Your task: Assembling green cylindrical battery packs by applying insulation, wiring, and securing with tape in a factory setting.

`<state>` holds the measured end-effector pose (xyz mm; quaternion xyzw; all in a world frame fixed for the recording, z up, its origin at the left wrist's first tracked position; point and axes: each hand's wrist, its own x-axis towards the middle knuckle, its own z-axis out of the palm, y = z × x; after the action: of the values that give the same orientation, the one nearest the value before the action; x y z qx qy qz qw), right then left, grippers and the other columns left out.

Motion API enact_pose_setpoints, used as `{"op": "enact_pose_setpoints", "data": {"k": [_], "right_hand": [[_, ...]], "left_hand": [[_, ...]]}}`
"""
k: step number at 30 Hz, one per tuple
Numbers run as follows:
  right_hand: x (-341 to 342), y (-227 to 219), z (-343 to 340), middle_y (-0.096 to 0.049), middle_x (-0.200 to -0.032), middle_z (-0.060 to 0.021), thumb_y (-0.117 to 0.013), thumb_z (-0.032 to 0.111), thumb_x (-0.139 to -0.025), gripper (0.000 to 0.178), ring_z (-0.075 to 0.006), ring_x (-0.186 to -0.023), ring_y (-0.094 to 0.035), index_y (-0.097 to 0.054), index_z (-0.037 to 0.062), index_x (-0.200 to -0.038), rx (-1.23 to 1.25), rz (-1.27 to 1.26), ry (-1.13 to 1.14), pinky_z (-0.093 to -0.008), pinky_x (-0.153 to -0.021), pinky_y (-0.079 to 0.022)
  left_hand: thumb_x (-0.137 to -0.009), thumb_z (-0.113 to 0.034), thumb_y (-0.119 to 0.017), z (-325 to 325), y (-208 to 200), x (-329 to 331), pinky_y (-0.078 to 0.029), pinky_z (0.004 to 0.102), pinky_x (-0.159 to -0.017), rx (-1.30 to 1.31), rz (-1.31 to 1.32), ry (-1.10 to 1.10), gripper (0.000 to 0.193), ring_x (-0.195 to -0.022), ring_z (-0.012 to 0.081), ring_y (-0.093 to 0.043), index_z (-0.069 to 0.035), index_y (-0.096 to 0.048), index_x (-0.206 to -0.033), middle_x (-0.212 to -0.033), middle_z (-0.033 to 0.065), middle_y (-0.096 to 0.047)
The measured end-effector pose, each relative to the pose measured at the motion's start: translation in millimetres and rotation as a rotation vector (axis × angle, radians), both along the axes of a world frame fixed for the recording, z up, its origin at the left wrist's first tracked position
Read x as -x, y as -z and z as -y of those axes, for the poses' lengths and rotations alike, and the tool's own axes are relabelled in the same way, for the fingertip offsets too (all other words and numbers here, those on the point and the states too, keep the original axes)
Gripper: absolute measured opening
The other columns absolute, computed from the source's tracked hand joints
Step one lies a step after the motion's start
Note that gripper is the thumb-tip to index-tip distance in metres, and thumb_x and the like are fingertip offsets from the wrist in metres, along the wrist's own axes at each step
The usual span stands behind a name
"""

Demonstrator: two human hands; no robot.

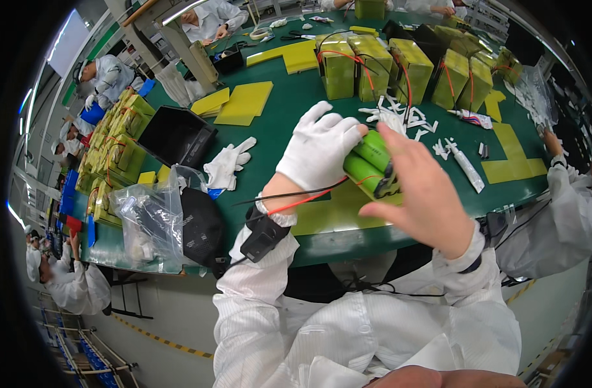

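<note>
The green cell pack (362, 169) sits just above centre, over a yellow sheet (331, 218) that shows toward 7 o'clock; the gloved left hand (318, 147) is folded against it from 10 o'clock, though its hidden fingertips leave me unable to tell how firmly it grips; the bare right hand (432, 197) is spread at 4 o'clock, thumb apart from fingers, contact unclear.

For good handling, support the cells evenly from both sides rather than pinching one; keep the red wire (312, 198), running toward 8 o'clock across the left wrist, slack and unsnagged; keep the loose white strips (393, 118) at 1 o'clock from slipping underneath.
</note>
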<state>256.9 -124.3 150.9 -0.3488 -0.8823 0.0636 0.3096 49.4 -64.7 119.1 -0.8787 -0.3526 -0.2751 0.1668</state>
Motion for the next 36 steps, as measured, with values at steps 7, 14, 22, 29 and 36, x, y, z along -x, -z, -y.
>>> {"op": "enact_pose_setpoints", "data": {"k": [7, 14, 22, 29, 36], "right_hand": [[4.3, -4.4, -10.2, -0.044, -0.134, -0.0284, -0.088, 0.029, -0.058, 0.113, -0.0337, -0.116, -0.051, -0.025, -0.0029, -0.145, -0.231, 0.395, 0.202, -0.0372, -0.098, -0.044], [-8.8, 13.1, -53.4, -0.054, -0.120, -0.0283, -0.089, 0.031, -0.056, 0.120, -0.0345, -0.098, -0.061, -0.017, -0.0018, -0.147, -0.200, 0.356, 0.389, -0.0384, -0.085, -0.051], [-20.8, 6.6, -101.0, -0.062, -0.100, -0.0229, -0.079, 0.044, -0.063, 0.091, -0.0372, -0.094, -0.061, -0.042, -0.0085, -0.128, 0.097, 0.458, 0.400, -0.0418, -0.080, -0.051], [-17.9, -7.7, -128.2, -0.062, -0.098, -0.0259, -0.076, 0.046, -0.065, 0.073, -0.0389, -0.093, -0.061, -0.054, -0.0103, -0.106, 0.300, 0.578, 0.293, -0.0401, -0.083, -0.049], [-23.1, -8.0, -137.8, -0.063, -0.100, -0.0263, -0.077, 0.045, -0.065, 0.076, -0.0344, -0.094, -0.063, -0.053, -0.0116, -0.111, 0.424, 0.522, 0.263, -0.0369, -0.084, -0.048]], "left_hand": [[-0.065, -0.024, -0.072, -24.8, -23.3, -47.6, -0.038, 0.0365, -0.097, 0.172, -0.186, -0.012, 0.041, -0.096, 0.0273, -0.057, -0.005, -0.066, -0.100, -0.097, 0.0125, -0.064], [-0.066, -0.026, -0.074, -46.4, -36.8, -61.4, -0.041, 0.0378, -0.097, 0.211, -0.297, 0.001, 0.039, -0.103, 0.0305, -0.058, -0.005, -0.067, -0.098, -0.097, 0.0136, -0.065], [-0.065, -0.025, -0.080, -37.1, -9.4, -31.7, -0.042, 0.0393, -0.099, 0.151, 0.183, -0.097, 0.064, -0.114, 0.0316, -0.052, -0.007, -0.056, -0.122, -0.126, 0.0134, -0.054], [-0.080, -0.027, -0.071, -26.4, 89.8, -4.0, -0.052, 0.0357, -0.076, 0.910, 0.801, -0.356, 0.051, -0.093, 0.0258, -0.062, 0.001, -0.054, -0.119, -0.116, 0.0168, -0.058], [-0.097, -0.017, -0.051, -10.3, 93.5, -30.8, -0.052, 0.0397, -0.093, 1.824, 1.482, 0.223, 0.045, -0.112, 0.0337, -0.057, 0.009, -0.037, -0.130, -0.130, 0.0290, -0.047]]}}
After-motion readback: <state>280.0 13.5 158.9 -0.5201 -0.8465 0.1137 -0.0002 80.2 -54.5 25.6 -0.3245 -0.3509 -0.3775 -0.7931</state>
